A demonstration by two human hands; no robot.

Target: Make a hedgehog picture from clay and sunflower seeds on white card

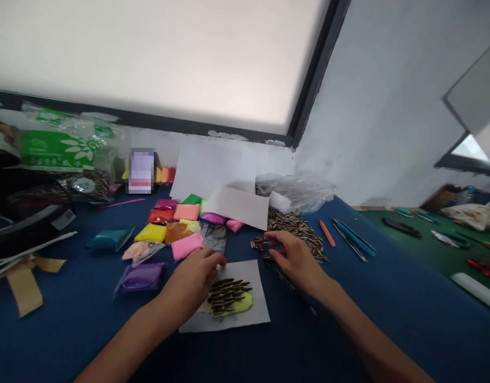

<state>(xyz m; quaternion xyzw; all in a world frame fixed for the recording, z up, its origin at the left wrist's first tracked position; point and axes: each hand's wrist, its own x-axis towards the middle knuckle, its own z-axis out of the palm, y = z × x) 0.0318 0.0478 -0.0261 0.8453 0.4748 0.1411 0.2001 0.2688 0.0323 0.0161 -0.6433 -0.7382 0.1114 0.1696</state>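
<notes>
Seeds (296, 230) lie heaped on the bench (304, 346) and rowed on clay (243, 304), placing apparently under way; right hand (296, 260), grip apart, is at the heap's edge, left hand's (197, 274) grip cannot be told, and pinching one seed seems called for next.

White lettering (50, 161) marks the green-and-clear bag (71, 151) — too blurred to read.

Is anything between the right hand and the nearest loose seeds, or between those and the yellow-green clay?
Nothing visible blocks the right hand from the nearest loose seeds. From there to the yellow-green clay the way looks open: a slim tool lies right of the clay, the left hand to its upper left.
</notes>
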